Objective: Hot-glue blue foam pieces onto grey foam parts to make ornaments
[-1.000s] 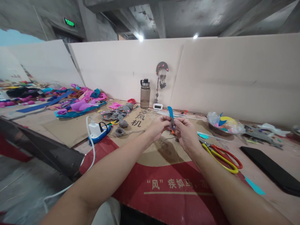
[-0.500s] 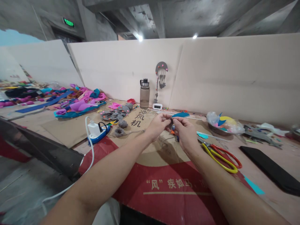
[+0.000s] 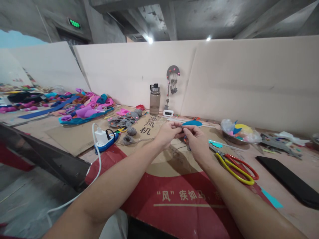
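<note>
Above the cardboard sheet (image 3: 164, 166), my left hand (image 3: 170, 133) and my right hand (image 3: 197, 140) meet fingertip to fingertip. Both are closed in a pinch on a small dark grey piece (image 3: 182, 128), mostly covered by the fingers; its kind I cannot make out. Just beyond the fingertips shows a flat blue piece (image 3: 191, 123); whether it touches them I cannot tell. Under the hands a grey strand (image 3: 177, 153) lies on the cardboard. Scissors with red and yellow handles (image 3: 235, 166) lie right of my right wrist.
Left are a power strip (image 3: 107, 142) with a white cable, grey yarn (image 3: 128, 140) and grey felt pieces (image 3: 119, 121). Behind stand a bottle (image 3: 155, 103) and a small digital clock (image 3: 168, 113). To the right are a metal bowl (image 3: 231, 138) and a black phone (image 3: 286, 181).
The hands stay in the same place, fingers still pinched together, with only a slight shift of the fingertips. The whole view has moved a little.
</note>
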`<move>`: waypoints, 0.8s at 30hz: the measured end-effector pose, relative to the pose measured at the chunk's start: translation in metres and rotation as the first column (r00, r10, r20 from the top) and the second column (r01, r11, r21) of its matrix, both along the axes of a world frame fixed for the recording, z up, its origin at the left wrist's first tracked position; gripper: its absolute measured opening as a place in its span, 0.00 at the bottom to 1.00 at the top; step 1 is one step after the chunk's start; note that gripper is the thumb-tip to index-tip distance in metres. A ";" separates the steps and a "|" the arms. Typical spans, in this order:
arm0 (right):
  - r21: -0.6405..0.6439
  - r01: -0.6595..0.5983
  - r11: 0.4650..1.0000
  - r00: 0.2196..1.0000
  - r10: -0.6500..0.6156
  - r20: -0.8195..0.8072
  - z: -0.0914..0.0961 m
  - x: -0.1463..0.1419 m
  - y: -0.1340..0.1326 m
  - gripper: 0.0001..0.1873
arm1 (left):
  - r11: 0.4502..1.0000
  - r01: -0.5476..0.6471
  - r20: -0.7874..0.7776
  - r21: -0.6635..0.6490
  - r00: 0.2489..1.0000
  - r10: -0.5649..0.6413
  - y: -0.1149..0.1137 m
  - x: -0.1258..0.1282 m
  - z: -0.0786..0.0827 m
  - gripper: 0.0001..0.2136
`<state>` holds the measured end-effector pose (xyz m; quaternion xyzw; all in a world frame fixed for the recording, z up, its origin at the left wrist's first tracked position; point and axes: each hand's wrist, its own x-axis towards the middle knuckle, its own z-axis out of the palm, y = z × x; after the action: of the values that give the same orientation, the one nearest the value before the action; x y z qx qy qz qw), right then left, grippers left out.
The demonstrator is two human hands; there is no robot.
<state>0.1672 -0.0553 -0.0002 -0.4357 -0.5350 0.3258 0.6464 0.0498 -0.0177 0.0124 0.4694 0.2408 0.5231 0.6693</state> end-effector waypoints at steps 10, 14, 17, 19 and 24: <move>0.068 0.075 0.995 0.985 -0.084 0.148 0.003 0.001 -0.005 0.11 | 0.999 0.011 -0.021 0.033 1.000 -0.010 -0.001 -0.001 0.004 0.03; 0.199 0.114 0.973 0.950 -0.166 0.266 0.001 0.003 -0.004 0.11 | 1.000 -0.006 0.010 0.002 1.000 0.006 -0.003 -0.002 0.009 0.04; 0.277 0.127 0.953 0.912 -0.222 0.345 -0.001 0.005 -0.002 0.11 | 1.000 -0.021 0.031 -0.010 0.999 0.022 -0.005 -0.003 0.011 0.04; 0.306 0.122 0.944 0.884 -0.244 0.399 -0.002 0.006 -0.001 0.12 | 1.000 -0.020 0.033 -0.008 0.999 0.020 -0.005 -0.004 0.011 0.04; 0.366 0.070 0.928 0.841 -0.252 0.479 -0.002 0.007 -0.001 0.14 | 0.999 -0.004 0.060 -0.032 0.998 0.006 0.000 -0.009 0.012 0.04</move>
<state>0.1746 -0.0562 -0.0022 -0.4350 -0.6972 0.0445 0.5681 0.0406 -0.0177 0.0244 0.4421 0.2303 0.5346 0.6825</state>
